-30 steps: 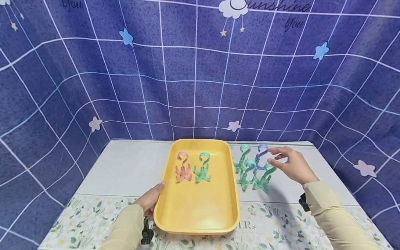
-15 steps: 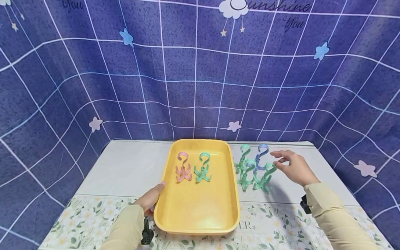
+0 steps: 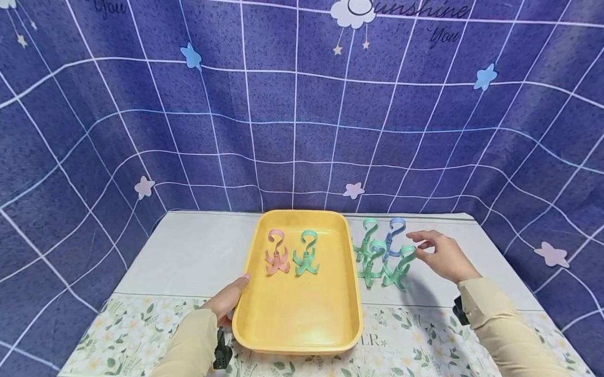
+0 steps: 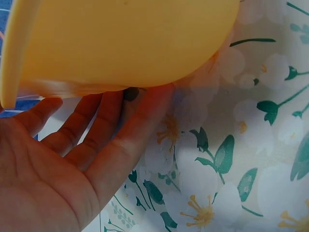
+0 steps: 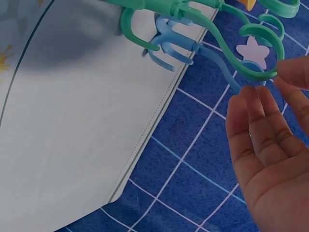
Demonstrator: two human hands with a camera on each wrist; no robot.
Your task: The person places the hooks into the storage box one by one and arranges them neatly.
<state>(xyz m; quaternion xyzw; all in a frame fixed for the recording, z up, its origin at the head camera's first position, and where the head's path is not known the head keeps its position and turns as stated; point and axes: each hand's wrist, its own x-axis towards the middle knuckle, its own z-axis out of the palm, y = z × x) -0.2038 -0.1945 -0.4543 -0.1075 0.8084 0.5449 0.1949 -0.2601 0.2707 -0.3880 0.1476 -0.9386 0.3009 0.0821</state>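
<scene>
My left hand (image 3: 229, 299) grips the left side of a yellow tray (image 3: 296, 322), thumb at the rim and fingers (image 4: 128, 128) beneath it. A pink multi-prong hanging hook (image 3: 277, 261) and a green one (image 3: 306, 261) stand inside the tray. My right hand (image 3: 446, 256) pinches the curved top of the nearest-right green hanging hook (image 3: 397, 274) between thumb and index finger; its other fingers (image 5: 263, 130) extend past the curl. Close by stand a blue hanging hook (image 3: 390, 246) and two more green hooks, one behind (image 3: 365, 247) and one in front (image 3: 369, 272).
The tray and hooks rest on a white table cover (image 3: 199, 242) with a floral band (image 3: 152, 327) along the front. A dark blue gridded curtain (image 3: 274, 100) closes off the back and both sides. The loose hooks are crowded beside the tray's right rim.
My right hand has moved slightly right and down, away from the blue hook, and its thumb and index finger have closed on the green hook's top. The left hand and tray stay put.
</scene>
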